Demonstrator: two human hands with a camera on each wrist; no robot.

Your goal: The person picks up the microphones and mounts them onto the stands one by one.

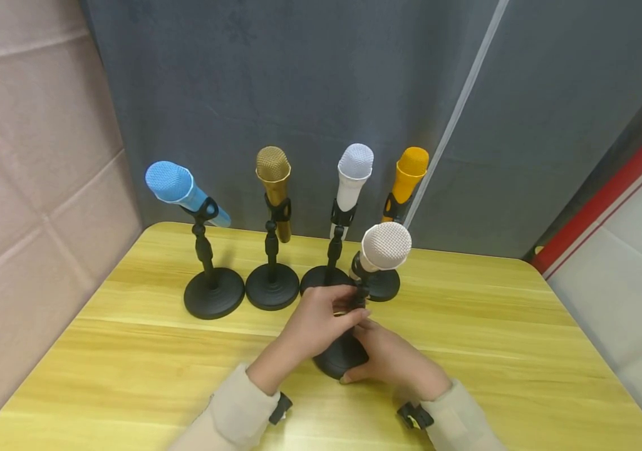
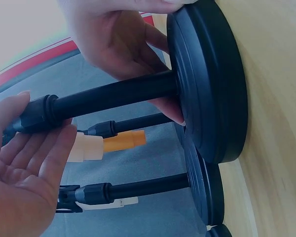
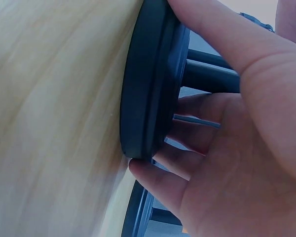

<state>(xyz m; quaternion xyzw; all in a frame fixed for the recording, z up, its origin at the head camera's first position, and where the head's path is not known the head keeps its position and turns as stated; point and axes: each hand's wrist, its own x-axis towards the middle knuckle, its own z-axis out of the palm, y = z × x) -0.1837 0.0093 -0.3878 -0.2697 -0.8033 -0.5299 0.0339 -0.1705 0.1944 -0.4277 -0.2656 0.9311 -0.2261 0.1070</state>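
Note:
A cream-white microphone (image 1: 386,246) sits in the clip of a black desk stand, its head pointing up and toward me. My left hand (image 1: 312,322) grips that stand by the collar (image 2: 37,112) at the top of its pole, fingers on one side and thumb on the other. Down at the round base (image 1: 343,356), my right hand (image 1: 396,357) holds the rim, with its thumb on the near edge and the other fingers spread across to the far edge. The base is at the tabletop; whether its whole underside touches the wood cannot be told.
Behind stand several more microphones on black stands: blue (image 1: 170,182), gold (image 1: 273,166), white (image 1: 356,163) and orange-yellow (image 1: 412,163). The held stand partly covers the last two stands. A grey cloth panel (image 1: 275,75) rises behind the wooden table (image 1: 495,351).

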